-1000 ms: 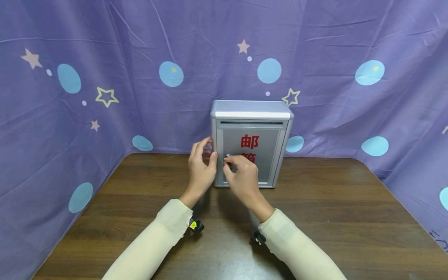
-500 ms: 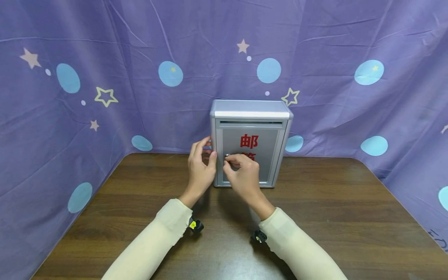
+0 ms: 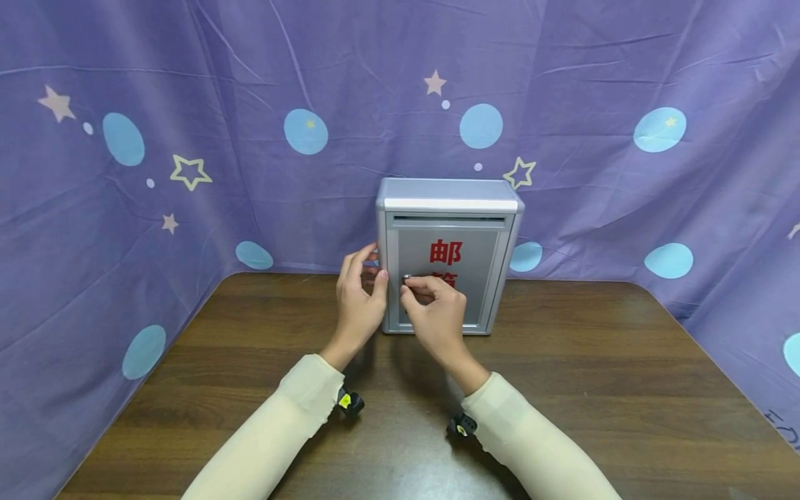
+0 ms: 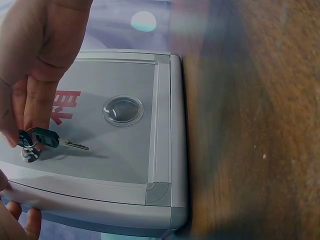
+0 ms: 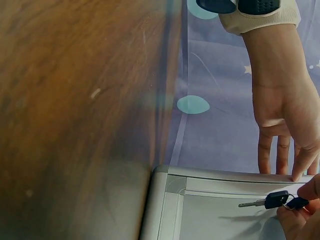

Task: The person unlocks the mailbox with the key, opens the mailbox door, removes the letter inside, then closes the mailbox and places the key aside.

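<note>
A grey metal mailbox (image 3: 481, 271) with red characters stands upright on the table. In the head view my right hand (image 3: 439, 316) pinches a key at the lock (image 3: 407, 278) near the door's left edge. Close up in the left wrist view, the pinched key's dark head (image 4: 22, 137) sits right over the silver lock cylinder (image 4: 30, 156). A second key (image 5: 276, 199) hangs from the same ring, its blade pointing down toward the box's base. My left hand (image 3: 358, 298) touches the mailbox's left side with its fingers, thumb at the front edge.
The brown wooden table (image 3: 600, 375) extends to both sides of the mailbox. Behind it hangs a purple curtain (image 3: 375, 83) with stars and blue dots. The door has a round clear window (image 4: 122, 111) low down and a narrow slot (image 3: 450, 221) at the top.
My right hand has turned slightly at the lock, its knuckles shifting a little to the right. The left hand and mailbox have stayed in place.
</note>
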